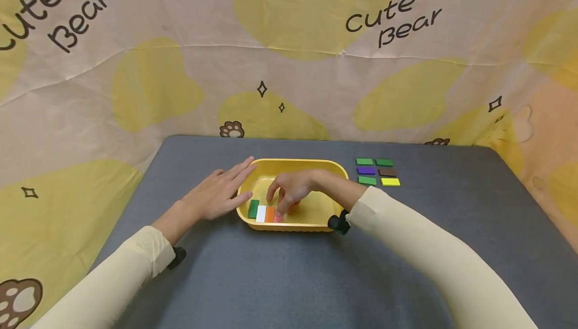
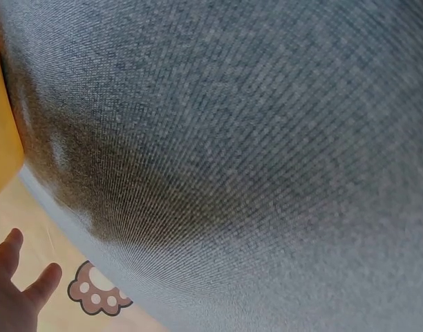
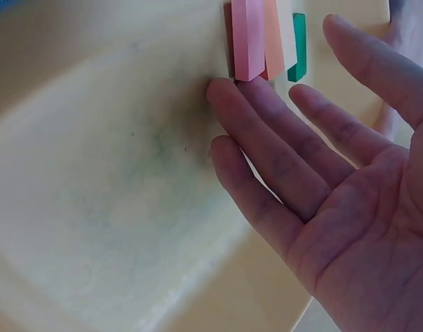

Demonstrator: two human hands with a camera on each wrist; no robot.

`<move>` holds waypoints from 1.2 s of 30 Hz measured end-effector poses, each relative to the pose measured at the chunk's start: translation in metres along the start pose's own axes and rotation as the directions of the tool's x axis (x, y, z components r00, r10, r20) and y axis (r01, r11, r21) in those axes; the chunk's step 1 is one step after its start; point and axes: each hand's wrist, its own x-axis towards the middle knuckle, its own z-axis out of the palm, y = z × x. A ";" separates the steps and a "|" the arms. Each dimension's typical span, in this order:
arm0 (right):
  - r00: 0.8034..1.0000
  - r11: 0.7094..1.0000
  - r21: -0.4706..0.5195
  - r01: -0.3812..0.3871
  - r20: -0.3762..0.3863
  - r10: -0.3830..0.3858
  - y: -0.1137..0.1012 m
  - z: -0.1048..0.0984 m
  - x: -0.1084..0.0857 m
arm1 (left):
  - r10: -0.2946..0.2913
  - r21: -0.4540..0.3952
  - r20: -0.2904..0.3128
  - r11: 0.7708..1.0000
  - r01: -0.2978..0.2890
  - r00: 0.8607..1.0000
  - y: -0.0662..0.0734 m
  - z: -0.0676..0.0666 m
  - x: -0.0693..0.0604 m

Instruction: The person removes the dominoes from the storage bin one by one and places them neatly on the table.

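Observation:
A yellow plastic tray rests on the grey-blue table. In its near left part stand a green block, a white block, an orange block and a pink block, side by side. My right hand reaches into the tray, fingertips at the pink block. The right wrist view shows that hand with loosely extended fingers, thumb apart, nothing gripped. My left hand lies at the tray's left rim with fingers straight. Only its fingertips show in the left wrist view.
Right of the tray, several flat blocks lie in two columns: green blocks, a purple block, a brown block and a yellow block. A patterned cloth hangs behind the table.

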 end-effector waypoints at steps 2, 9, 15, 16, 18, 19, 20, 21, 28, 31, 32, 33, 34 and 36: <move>1.000 1.000 -0.013 0.005 0.001 -0.005 0.000 0.001 0.002 | -0.001 -0.001 -0.002 1.000 0.001 1.000 0.000 0.000 -0.001; 0.999 0.998 -0.053 0.027 -0.025 -0.029 0.000 0.003 0.006 | -0.005 -0.008 0.001 1.000 0.005 1.000 0.001 -0.001 0.000; 0.999 0.996 -0.084 0.041 -0.027 -0.043 -0.003 0.003 0.007 | -0.007 -0.006 -0.005 1.000 0.007 1.000 0.000 0.000 0.000; 0.999 0.996 -0.079 0.035 -0.030 -0.037 -0.003 0.003 0.006 | -0.005 -0.005 -0.006 1.000 0.005 1.000 0.000 0.000 0.001; 0.999 0.997 -0.077 0.026 -0.036 -0.029 -0.004 0.004 0.006 | -0.003 -0.006 -0.008 1.000 0.003 1.000 0.000 0.000 0.001; 0.999 0.998 -0.067 0.021 -0.038 -0.023 -0.004 0.004 0.006 | -0.002 -0.006 -0.008 1.000 0.002 1.000 0.001 0.000 0.001; 0.999 0.998 -0.063 0.019 -0.039 -0.022 -0.004 0.004 0.006 | -0.002 -0.006 -0.008 1.000 0.002 1.000 0.001 0.000 0.001; 0.999 0.998 -0.059 0.020 -0.038 -0.022 -0.005 0.004 0.007 | -0.001 -0.006 -0.008 1.000 0.001 1.000 0.001 0.000 0.001; 0.999 0.997 -0.070 0.032 -0.023 -0.034 -0.004 0.004 0.004 | -0.004 -0.004 -0.001 1.000 0.004 1.000 0.003 -0.001 0.000; 0.999 0.997 -0.072 0.038 -0.021 -0.040 -0.003 0.004 0.002 | -0.006 -0.003 0.001 1.000 0.006 1.000 0.003 -0.001 0.000; 0.999 0.996 -0.073 0.043 -0.020 -0.044 -0.003 0.003 0.000 | -0.007 -0.003 0.003 1.000 0.007 1.000 0.002 -0.001 0.000; 0.999 0.996 -0.075 0.050 -0.018 -0.051 -0.002 0.003 -0.001 | -0.009 -0.004 0.004 1.000 0.009 1.000 0.002 0.000 0.000; 0.998 0.995 -0.079 0.057 -0.020 -0.059 -0.001 0.002 -0.002 | -0.011 -0.003 0.005 1.000 0.011 1.000 0.002 0.000 0.001; 0.997 0.994 -0.085 0.073 -0.025 -0.075 0.000 0.001 -0.005 | -0.014 -0.005 0.007 1.000 0.014 1.000 0.002 0.000 0.001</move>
